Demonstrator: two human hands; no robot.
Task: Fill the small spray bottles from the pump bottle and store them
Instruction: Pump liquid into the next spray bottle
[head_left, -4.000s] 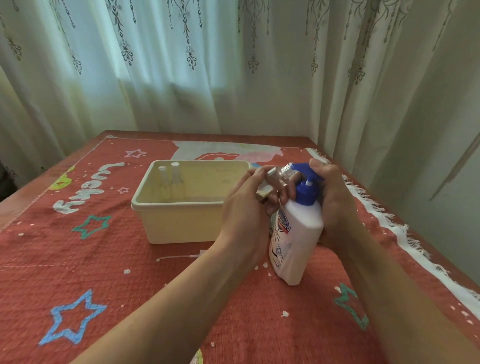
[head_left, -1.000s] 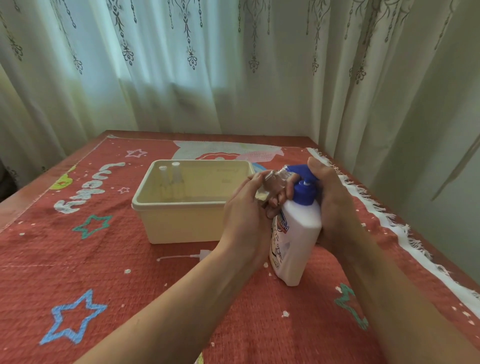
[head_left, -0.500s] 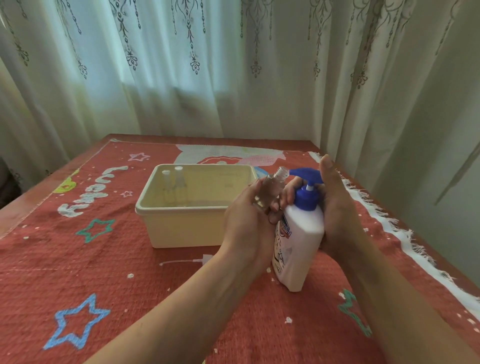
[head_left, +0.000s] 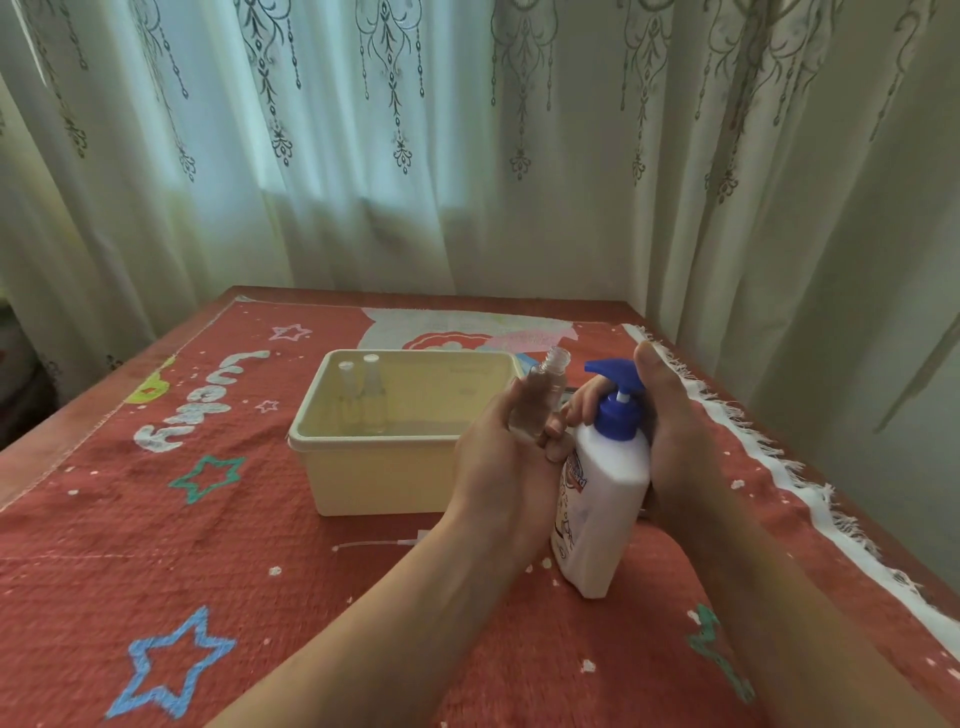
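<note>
My left hand (head_left: 498, 467) grips a small clear spray bottle (head_left: 540, 397), uncapped, its open neck tilted up to the right, just left of the pump spout. My right hand (head_left: 675, 452) wraps the back of a white pump bottle (head_left: 602, 499) with a blue pump head (head_left: 615, 395); the thumb is raised off the pump. The pump bottle stands on the red cloth. Two small capped spray bottles (head_left: 363, 395) stand upright in the far left corner of a cream plastic tub (head_left: 384, 478).
A thin white spray tube with its nozzle (head_left: 384, 543) lies on the red star-patterned cloth (head_left: 156, 545) in front of the tub. Curtains hang behind and to the right. The table's right edge, with a white fringe (head_left: 779, 467), runs close to my right arm.
The pump head has risen and my right thumb has lifted off it. My left hand has drawn the small bottle's neck away from the spout and tipped it more upright.
</note>
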